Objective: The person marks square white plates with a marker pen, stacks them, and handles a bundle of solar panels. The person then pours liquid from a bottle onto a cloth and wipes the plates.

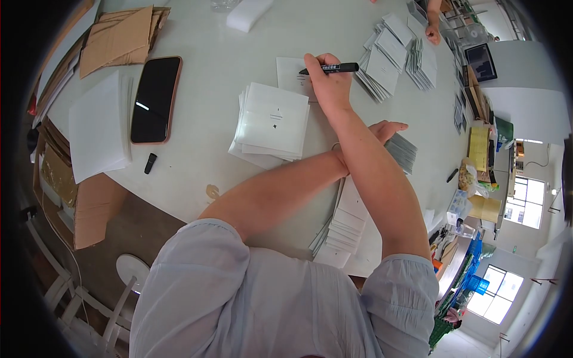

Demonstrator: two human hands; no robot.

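My right hand [329, 77] is closed around a black marker pen [340, 68], its tip at a white card [291, 70] with small dark print. Beside that card lies a stack of white cards [277, 116], the top one bearing printed lines and a small dark mark. My forearms cross, the right above the left. Beyond the crossing, my left hand [387, 128] shows partly, fingers stretched out, next to a stack of cards with grey edges [401, 153]. Whether it touches them I cannot tell. Below the arms, more white cards [346, 224] lie fanned out.
A phone [156, 100], a black pen cap [150, 163] and white sheets [98, 125] lie on the left. Cardboard pieces [122, 40] sit behind them. Several card stacks [382, 62] lie at the far right, near another person's hand [433, 34]. A dark pen [452, 175] lies near the right edge.
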